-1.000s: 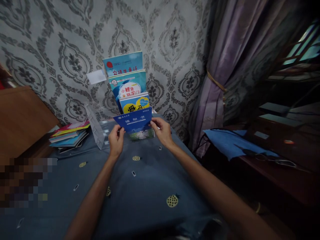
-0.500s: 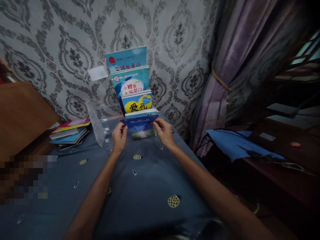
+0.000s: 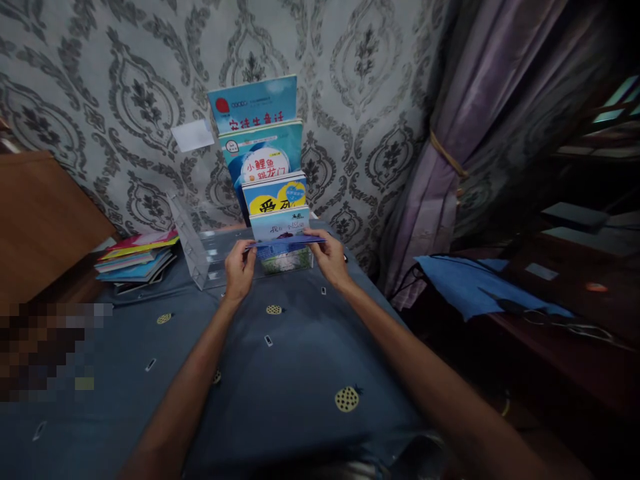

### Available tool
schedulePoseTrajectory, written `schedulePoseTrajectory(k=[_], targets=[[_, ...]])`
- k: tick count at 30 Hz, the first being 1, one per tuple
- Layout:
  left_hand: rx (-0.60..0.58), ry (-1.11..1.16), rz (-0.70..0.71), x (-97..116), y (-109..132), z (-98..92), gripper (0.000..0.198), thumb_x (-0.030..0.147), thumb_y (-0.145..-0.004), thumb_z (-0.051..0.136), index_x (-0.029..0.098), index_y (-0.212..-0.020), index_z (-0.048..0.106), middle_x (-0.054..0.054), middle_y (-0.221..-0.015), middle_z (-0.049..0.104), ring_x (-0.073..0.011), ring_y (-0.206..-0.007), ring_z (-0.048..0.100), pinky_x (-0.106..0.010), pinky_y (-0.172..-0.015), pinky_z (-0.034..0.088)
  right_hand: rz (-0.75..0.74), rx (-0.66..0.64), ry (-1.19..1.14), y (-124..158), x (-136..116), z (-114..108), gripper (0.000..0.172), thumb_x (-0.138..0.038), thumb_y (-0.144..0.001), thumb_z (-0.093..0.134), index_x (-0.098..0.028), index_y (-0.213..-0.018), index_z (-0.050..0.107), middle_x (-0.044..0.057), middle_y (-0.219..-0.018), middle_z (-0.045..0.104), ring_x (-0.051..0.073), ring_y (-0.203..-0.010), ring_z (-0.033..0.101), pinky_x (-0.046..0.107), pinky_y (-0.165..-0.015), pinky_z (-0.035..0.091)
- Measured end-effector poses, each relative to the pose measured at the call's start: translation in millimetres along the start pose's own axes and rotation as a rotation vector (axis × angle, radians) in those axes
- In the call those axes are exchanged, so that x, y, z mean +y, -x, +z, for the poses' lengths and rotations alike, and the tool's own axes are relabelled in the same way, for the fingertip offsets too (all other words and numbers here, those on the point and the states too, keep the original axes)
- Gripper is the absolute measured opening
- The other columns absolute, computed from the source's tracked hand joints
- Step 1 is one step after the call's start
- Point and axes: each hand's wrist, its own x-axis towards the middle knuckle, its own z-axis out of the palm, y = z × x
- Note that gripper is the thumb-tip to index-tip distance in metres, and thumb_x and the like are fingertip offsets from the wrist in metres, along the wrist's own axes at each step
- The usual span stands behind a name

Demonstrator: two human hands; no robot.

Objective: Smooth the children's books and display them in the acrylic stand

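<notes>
A dark blue book [image 3: 285, 241] is pinched at its two upper corners, its top edge tipped toward me so the cover looks foreshortened. My left hand [image 3: 240, 270] is closed on its left corner, thumb and fingers together. On the opposite corner, my right hand [image 3: 329, 258] grips in the same way. Right behind it stands a light blue book [image 3: 283, 223], partly covered. Farther back rise a yellow-and-blue book [image 3: 275, 193], a teal book [image 3: 263, 153] and a taller blue book [image 3: 255, 100] in stepped rows of a clear display rack [image 3: 189, 247].
A stack of several books [image 3: 135, 260] lies left of the rack. The grey-blue tablecloth [image 3: 295, 400] carries pineapple prints. Patterned wallpaper [image 3: 365, 60] rises behind; a tied purple curtain [image 3: 440, 180] hangs at right, near a dark table with blue cloth [image 3: 460, 287].
The dark blue book's top has tilted toward me and its cover has narrowed from view. More of the light blue book behind it shows. Both hands keep their grip; the view shifted slightly.
</notes>
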Motion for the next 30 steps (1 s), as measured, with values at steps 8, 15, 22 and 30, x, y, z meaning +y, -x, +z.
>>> schedulePoseTrajectory(k=[8,15,22,30], targets=[[-0.012,-0.014,-0.036,-0.8,2.0,2.2,0.020,0.037,-0.095,0.052,0.019,-0.092,0.063,-0.004,-0.088,0.066,-0.0191,-0.085,0.063,-0.028,-0.078,0.048,0.023,-0.008,0.037,0.2,1.3,-0.5,0.027,-0.045,-0.092,0.054,-0.022,-0.096,0.067,0.006,-0.094,0.071,0.024,-0.091,0.065,0.036,-0.084,0.052],[-0.040,-0.049,-0.054,-6.8,5.0,7.8,0.017,0.033,-0.096,0.049,0.020,-0.088,0.057,-0.002,-0.082,0.061,-0.0174,-0.080,0.061,-0.027,-0.075,0.048,0.024,0.000,0.080,3.9,-1.4,-3.1,0.029,-0.048,-0.093,0.052,-0.022,-0.095,0.065,0.006,-0.088,0.069,0.024,-0.085,0.065,0.035,-0.077,0.052],[-0.039,-0.245,0.036,-8.2,7.1,8.3,0.016,0.026,-0.096,0.045,0.020,-0.084,0.054,-0.001,-0.080,0.059,-0.0165,-0.076,0.055,-0.027,-0.073,0.043,0.022,0.028,0.129,6.1,8.7,-1.8,0.027,-0.043,-0.091,0.053,-0.021,-0.096,0.068,0.006,-0.090,0.070,0.025,-0.087,0.067,0.038,-0.079,0.054],[-0.066,-0.300,0.046,-8.9,8.8,9.1,0.016,0.023,-0.096,0.043,0.020,-0.088,0.056,-0.003,-0.083,0.061,-0.0175,-0.078,0.056,-0.028,-0.075,0.042,0.043,0.031,0.166,9.0,19.6,-1.7,0.020,-0.034,-0.089,0.052,-0.021,-0.094,0.067,0.007,-0.090,0.069,0.024,-0.084,0.068,0.040,-0.081,0.054]])
